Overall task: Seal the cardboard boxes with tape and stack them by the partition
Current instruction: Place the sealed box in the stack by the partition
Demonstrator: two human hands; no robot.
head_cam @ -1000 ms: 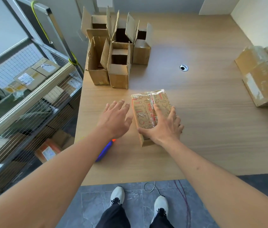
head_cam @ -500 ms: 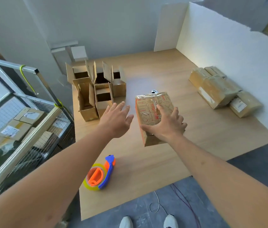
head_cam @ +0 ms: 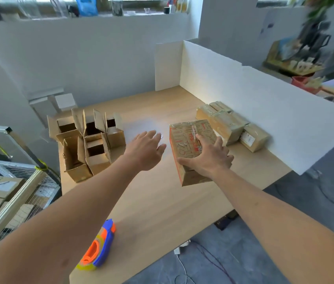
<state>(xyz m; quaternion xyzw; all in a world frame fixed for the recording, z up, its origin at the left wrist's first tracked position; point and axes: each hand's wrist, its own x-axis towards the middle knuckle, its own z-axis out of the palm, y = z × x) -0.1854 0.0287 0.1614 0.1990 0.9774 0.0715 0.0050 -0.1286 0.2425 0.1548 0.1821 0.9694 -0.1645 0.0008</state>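
Observation:
A taped cardboard box (head_cam: 186, 140) with red printing hangs above the wooden table (head_cam: 153, 197), gripped from its near right side by my right hand (head_cam: 209, 158). My left hand (head_cam: 147, 150) floats open beside the box's left face, fingers spread, not touching it. Several sealed boxes (head_cam: 231, 126) lie in a row against the white partition (head_cam: 254, 111) at the right. A cluster of open, unsealed boxes (head_cam: 88, 144) stands at the table's back left. The orange and blue tape dispenser (head_cam: 97, 249) lies at the near left edge, partly behind my left forearm.
A metal wire rack (head_cam: 16, 193) with labelled boxes stands left of the table. Cables (head_cam: 203, 257) run over the grey floor below the near edge. Bare tabletop lies between the held box and the row of sealed boxes.
My right hand has lifted the taped box off the table and carried it right, toward the partition. The view has swung up and right, bringing the sealed boxes and partition into sight.

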